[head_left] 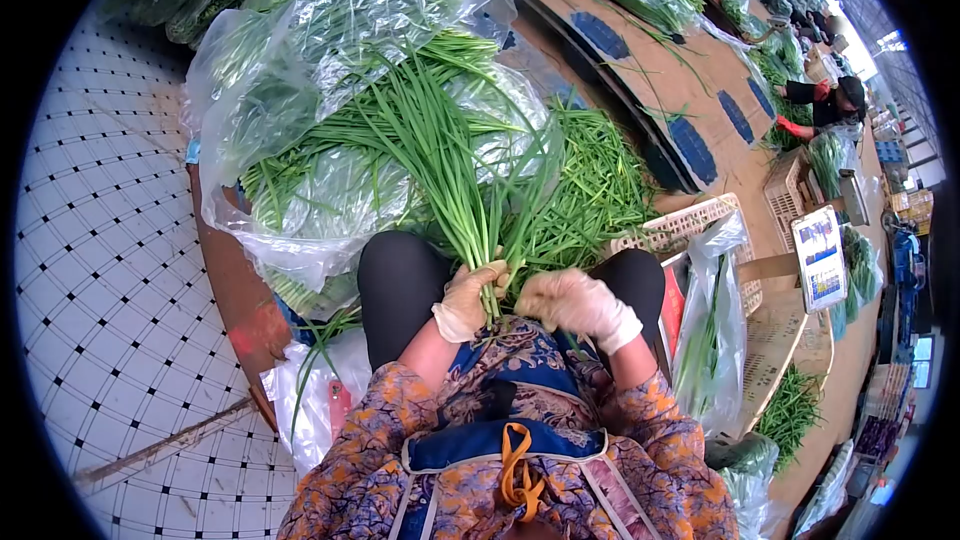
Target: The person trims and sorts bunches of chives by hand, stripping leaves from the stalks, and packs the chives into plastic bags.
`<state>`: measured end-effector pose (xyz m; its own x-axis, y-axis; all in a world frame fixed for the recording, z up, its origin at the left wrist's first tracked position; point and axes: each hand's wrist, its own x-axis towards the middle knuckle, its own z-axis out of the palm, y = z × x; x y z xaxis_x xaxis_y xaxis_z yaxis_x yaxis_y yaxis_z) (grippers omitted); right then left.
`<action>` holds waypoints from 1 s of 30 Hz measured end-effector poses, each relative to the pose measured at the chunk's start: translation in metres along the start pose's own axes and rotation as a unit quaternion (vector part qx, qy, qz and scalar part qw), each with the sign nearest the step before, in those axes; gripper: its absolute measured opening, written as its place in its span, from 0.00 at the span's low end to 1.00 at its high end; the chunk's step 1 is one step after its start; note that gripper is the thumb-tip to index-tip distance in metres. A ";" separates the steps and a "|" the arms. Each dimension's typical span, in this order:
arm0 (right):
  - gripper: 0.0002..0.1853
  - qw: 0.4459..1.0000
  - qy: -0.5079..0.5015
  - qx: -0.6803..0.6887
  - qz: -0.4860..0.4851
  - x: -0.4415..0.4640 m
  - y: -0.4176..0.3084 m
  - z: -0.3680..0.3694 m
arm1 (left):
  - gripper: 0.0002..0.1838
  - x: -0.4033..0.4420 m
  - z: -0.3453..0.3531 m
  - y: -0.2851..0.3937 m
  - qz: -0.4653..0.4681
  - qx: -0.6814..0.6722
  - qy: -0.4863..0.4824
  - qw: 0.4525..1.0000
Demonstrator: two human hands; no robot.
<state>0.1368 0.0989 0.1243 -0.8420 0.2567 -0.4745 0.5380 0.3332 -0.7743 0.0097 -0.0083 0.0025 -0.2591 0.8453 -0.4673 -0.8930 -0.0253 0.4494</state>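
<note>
My left hand (468,302), in a pale glove, is closed round the lower stems of a bunch of long green leaves (437,155). The bunch fans upward, away from my lap. Just right of the stem ends is my right hand (580,306), also gloved, its fingers curled beside a few thin green blades; whether it grips them is unclear. Beyond my knees lies a large clear plastic bag (350,30) with more long greens on and in it. A loose heap of short green leaves (595,185) lies to the right of the bunch.
Plastic crates (690,225) and a bag of greens (712,325) stand at my right, near a white sign (820,257). A curved board (640,70) with blue patches runs behind the heap. A person (835,105) in red gloves is farther back. Tiled floor (120,240) is at left.
</note>
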 end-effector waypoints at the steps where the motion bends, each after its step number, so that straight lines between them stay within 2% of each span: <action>1: 0.08 0.996 -0.042 0.075 0.026 -0.007 -0.015 0.001 | 0.13 0.004 -0.005 -0.001 0.000 -0.001 0.001 1.000; 3: 0.08 0.995 -0.019 0.095 -0.012 -0.011 -0.017 0.002 | 0.15 0.004 -0.009 0.006 -0.031 0.037 -0.086 0.995; 4: 0.08 0.998 0.000 0.056 0.014 -0.009 -0.021 -0.001 | 0.18 0.000 -0.005 0.007 -0.039 0.087 -0.024 0.995; 5: 0.09 0.999 0.021 0.017 0.041 -0.007 -0.025 -0.004 | 0.18 -0.005 0.002 0.008 -0.041 0.088 -0.025 0.995; 6: 0.10 0.997 0.070 0.038 0.008 0.004 -0.001 0.005 | 0.22 -0.008 0.008 0.008 -0.030 0.027 -0.072 0.997; 7: 0.10 0.997 0.074 0.038 0.008 0.009 0.012 0.011 | 0.25 -0.008 0.012 0.007 -0.018 -0.035 -0.119 0.992; 8: 0.11 0.999 0.053 -0.009 0.002 0.013 0.022 0.015 | 0.31 -0.007 0.012 0.007 0.004 0.006 -0.107 0.994; 9: 0.11 0.998 0.030 -0.056 -0.005 0.013 0.022 0.019 | 0.31 -0.005 0.008 0.006 0.004 0.006 -0.107 0.994; 11: 0.11 0.999 0.012 -0.047 0.025 0.010 0.020 0.023 | 0.30 -0.001 -0.005 0.005 -0.014 0.017 -0.126 0.992; 12: 0.12 0.997 0.014 -0.077 0.009 0.009 0.019 0.024 | 0.22 -0.004 -0.001 0.005 -0.015 0.014 -0.075 0.997; 13: 0.13 0.994 0.017 -0.106 -0.008 0.008 0.017 0.024 | 0.22 -0.005 -0.001 0.006 -0.015 0.015 -0.074 0.997; 14: 0.10 0.999 -0.023 -0.035 0.030 0.005 0.013 0.023 | 0.18 -0.005 -0.001 0.007 -0.028 0.060 -0.032 0.997; 15: 0.10 0.999 -0.023 -0.034 0.030 -0.001 0.006 0.020 | 0.14 -0.006 -0.001 0.008 -0.041 0.104 0.010 0.994; 17: 0.08 0.993 0.005 0.114 -0.011 -0.018 -0.008 0.005 | 0.13 -0.006 0.003 0.007 -0.027 0.116 0.004 0.993; 18: 0.08 0.976 0.029 0.216 0.013 -0.025 -0.012 -0.006 | 0.12 -0.006 0.004 0.005 -0.006 0.107 0.018 0.994; 20: 0.12 0.940 0.062 0.326 -0.083 -0.042 -0.004 -0.035 | 0.13 0.002 -0.008 0.000 0.021 0.121 0.032 0.992; 23: 0.17 0.853 0.265 0.323 -0.312 -0.016 0.016 -0.053 | 0.16 -0.005 0.000 0.003 0.013 0.077 -0.005 0.997; 24: 0.21 0.784 0.293 0.478 -0.267 -0.007 0.023 -0.062 | 0.17 -0.004 0.000 0.003 0.003 0.056 -0.013 0.998; 25: 0.25 0.690 0.313 0.617 -0.214 -0.001 0.034 -0.066 | 0.17 -0.004 0.002 0.003 0.002 0.058 -0.016 0.998; 27: 0.27 0.821 0.324 0.468 -0.047 0.024 0.067 -0.034 | 0.16 -0.005 0.007 0.005 -0.011 0.055 -0.021 0.998; 29: 0.20 0.951 0.220 0.218 0.006 0.038 0.067 0.012 | 0.15 -0.004 0.007 0.004 0.004 0.079 -0.027 0.996; 30: 0.16 0.938 0.184 0.294 -0.011 0.048 0.074 0.030 | 0.15 -0.003 0.007 0.004 0.012 0.072 -0.033 0.997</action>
<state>0.1349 0.1089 0.0316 -0.7242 0.5866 -0.3624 0.3135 -0.1880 -0.9308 0.0099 -0.0074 0.0112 -0.2510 0.8783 -0.4069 -0.8238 0.0269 0.5663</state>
